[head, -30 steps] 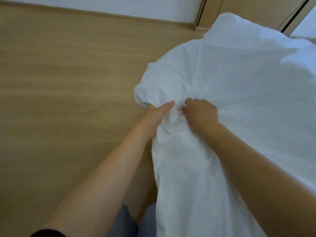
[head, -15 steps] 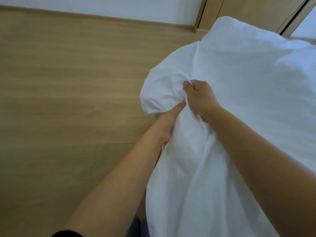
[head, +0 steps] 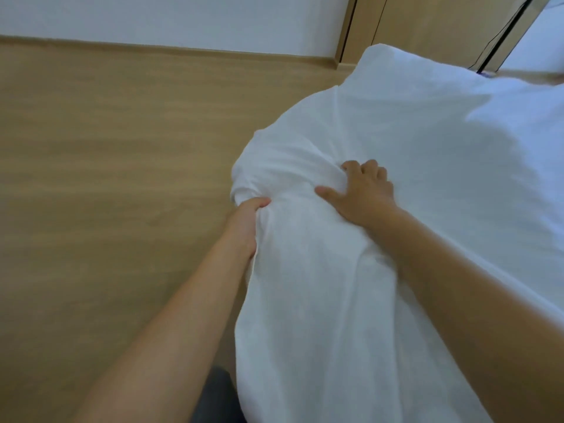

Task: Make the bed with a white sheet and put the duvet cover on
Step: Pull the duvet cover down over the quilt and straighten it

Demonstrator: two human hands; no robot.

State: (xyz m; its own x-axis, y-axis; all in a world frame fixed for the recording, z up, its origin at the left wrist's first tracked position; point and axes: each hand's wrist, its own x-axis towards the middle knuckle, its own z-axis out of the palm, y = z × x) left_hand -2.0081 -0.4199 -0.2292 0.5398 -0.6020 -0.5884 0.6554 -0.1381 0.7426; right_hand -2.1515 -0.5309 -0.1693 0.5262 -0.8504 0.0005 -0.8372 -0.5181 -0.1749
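A white duvet cover (head: 412, 166) with bulky filling inside fills the right half of the view and hangs down over the bed's edge. My left hand (head: 247, 221) grips a bunched corner of the cover from underneath at its left edge. My right hand (head: 363, 190) lies on top of the cover just to the right, thumb spread, fingertips curled into a fold of the cloth. Both forearms reach in from the bottom of the frame. The bed itself is hidden under the white fabric.
Light wooden floor (head: 106, 178) spreads across the left half. A white wall (head: 168, 19) with a wooden skirting board runs along the top. Wooden door panels (head: 427, 22) stand at the top right behind the bed.
My right hand has moved to the right and spread its thumb over the cover. My left hand has shifted to clasp the corner from below. The bunched corner has been pulled flatter.
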